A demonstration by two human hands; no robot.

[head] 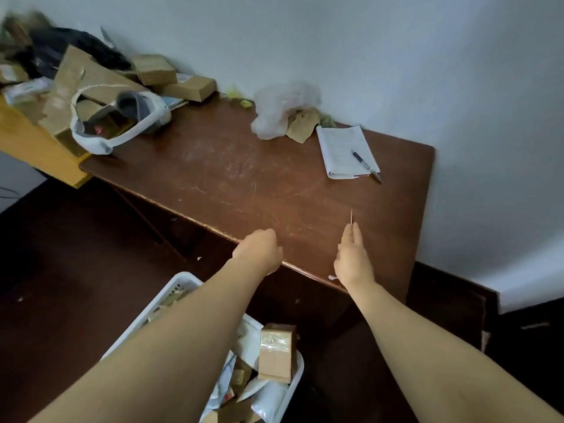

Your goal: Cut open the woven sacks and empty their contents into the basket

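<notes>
Our right hand point(354, 257) pinches a thin blade point(351, 215) over the dark brown wooden counter point(244, 178), left hand point(259, 248) clenched empty at its edge, white plastic basket point(183, 280) below already part-filled, no woven sack visible: keep blade pointed away.

Your left forearm covers much of the white basket point(180, 280), whose lower part runs off the bottom edge. The thin object point(351, 217) pinched in your right hand point(354, 257) is too small to identify. The box pile point(27, 74) top left is blurred and cropped.
</notes>
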